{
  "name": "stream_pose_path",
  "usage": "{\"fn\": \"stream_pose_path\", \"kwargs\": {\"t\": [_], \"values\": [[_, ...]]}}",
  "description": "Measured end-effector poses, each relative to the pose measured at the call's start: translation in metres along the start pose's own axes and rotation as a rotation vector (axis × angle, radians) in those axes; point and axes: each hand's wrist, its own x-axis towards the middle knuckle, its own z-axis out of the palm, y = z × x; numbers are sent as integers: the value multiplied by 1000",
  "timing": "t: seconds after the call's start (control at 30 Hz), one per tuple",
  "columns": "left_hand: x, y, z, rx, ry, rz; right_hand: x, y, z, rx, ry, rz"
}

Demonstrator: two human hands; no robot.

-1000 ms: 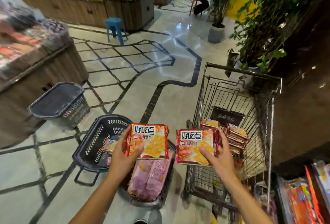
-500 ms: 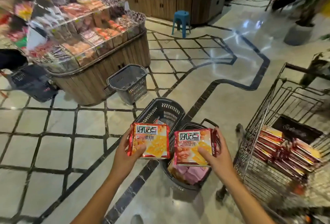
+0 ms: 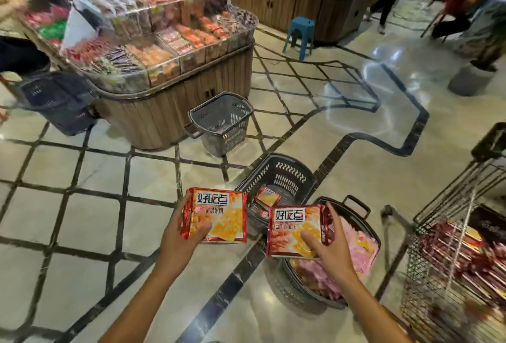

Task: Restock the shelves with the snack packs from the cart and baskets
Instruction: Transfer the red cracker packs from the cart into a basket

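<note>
Here, the left hand (image 3: 180,236) grips one red-and-orange snack pack (image 3: 219,214) and the right hand (image 3: 327,249) grips another (image 3: 294,229) — thumbs on the fronts, fingers curled behind. Just beyond, a dark basket (image 3: 358,222) holds pink packs, a second basket (image 3: 287,175) a few orange ones; the cart (image 3: 451,247) stands right. Farther off — a grey basket (image 3: 221,121) beside the wooden snack shelf (image 3: 164,112).

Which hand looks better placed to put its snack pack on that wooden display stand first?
The left hand, probably. Its red snack pack is on the side nearer the wooden display stand, up and left. The right hand holds its pack over the baskets, farther off.
</note>
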Motion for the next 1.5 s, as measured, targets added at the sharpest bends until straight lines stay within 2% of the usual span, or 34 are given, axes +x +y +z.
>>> {"fn": "stream_pose_path", "kwargs": {"t": [0.2, 0.43, 0.57, 0.7, 0.97, 1.13, 1.23, 1.33, 1.5], "values": [[62, -10, -11, 12, -56, -18, 30, -1, 22, -11, 87, 35], [156, -21, 23, 38, -164, -4, 107, 7, 21, 21, 195, 105], [209, -7, 44, 27, -154, -113, 164, 13, 19, 49, 221, 170], [260, 13, 74, 91, -203, -36, 219, 4, 25, 95, 263, 194], [362, 18, 119, 174, -339, -82, 286, 0, 30, 142, 376, 332], [431, -3, 149, 192, -463, -83, 310, 13, 47, 89, 461, 386], [475, -19, 160, 187, -519, -145, 328, 20, 67, 45, 510, 452], [514, -35, 169, 222, -578, -164, 350, 31, 87, 39, 514, 481], [561, -77, 196, 326, -643, -159, 387, 87, 108, 53, 496, 557]]}}
